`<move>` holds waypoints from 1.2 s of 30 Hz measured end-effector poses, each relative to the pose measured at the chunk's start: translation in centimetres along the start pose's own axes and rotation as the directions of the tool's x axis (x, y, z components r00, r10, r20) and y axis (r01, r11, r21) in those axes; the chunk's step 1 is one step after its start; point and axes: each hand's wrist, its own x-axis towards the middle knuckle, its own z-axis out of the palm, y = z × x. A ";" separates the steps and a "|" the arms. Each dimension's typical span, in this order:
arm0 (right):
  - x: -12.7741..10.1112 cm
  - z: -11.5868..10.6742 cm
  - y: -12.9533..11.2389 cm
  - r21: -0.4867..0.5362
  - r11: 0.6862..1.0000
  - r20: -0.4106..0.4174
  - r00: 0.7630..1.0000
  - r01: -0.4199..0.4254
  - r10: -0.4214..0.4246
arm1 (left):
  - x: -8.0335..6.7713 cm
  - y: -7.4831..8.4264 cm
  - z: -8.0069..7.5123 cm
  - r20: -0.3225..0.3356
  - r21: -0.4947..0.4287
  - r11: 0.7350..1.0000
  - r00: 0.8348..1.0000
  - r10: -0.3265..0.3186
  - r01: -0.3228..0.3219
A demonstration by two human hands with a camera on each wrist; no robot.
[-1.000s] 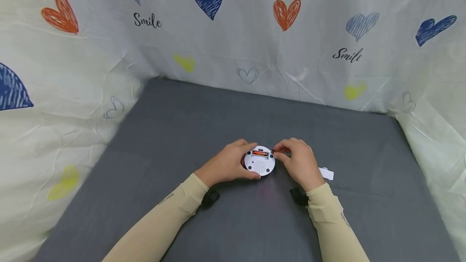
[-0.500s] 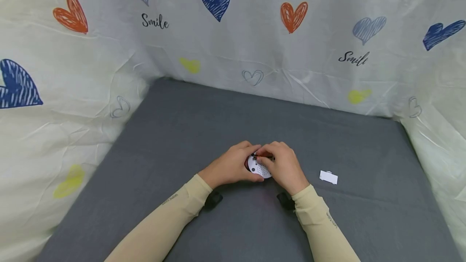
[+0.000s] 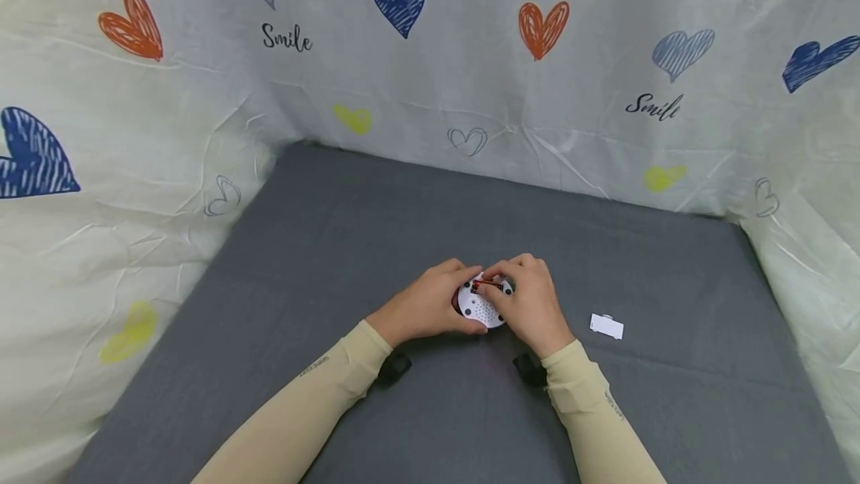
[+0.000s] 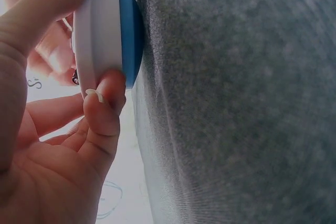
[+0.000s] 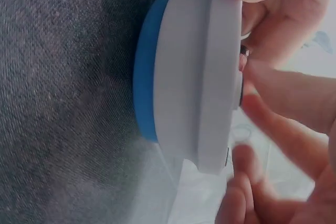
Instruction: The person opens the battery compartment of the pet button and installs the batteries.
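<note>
Left grip point(image 3: 428, 302) is clamping the round device point(image 3: 479, 311); right grip point(image 3: 530, 303), pinching a battery point(image 3: 488, 283), is now working over its face, no longer beside it, apparently fitting

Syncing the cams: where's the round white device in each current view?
Head: the round white device is below and right of centre, perforated face showing, in the left hand.
Left wrist: round white device upper left, edge-on, blue part on its right.
Right wrist: round white device near centre, edge-on, blue part on its left.
Shared landmark: grey cloth, right side of left wrist, left side of right wrist.
</note>
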 end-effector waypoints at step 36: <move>0.2 0.4 0.3 -0.019 0.977 0.126 0.969 -0.212 0.213 | 0.0 0.0 0.3 -0.012 0.004 0.999 0.999 0.047 -0.047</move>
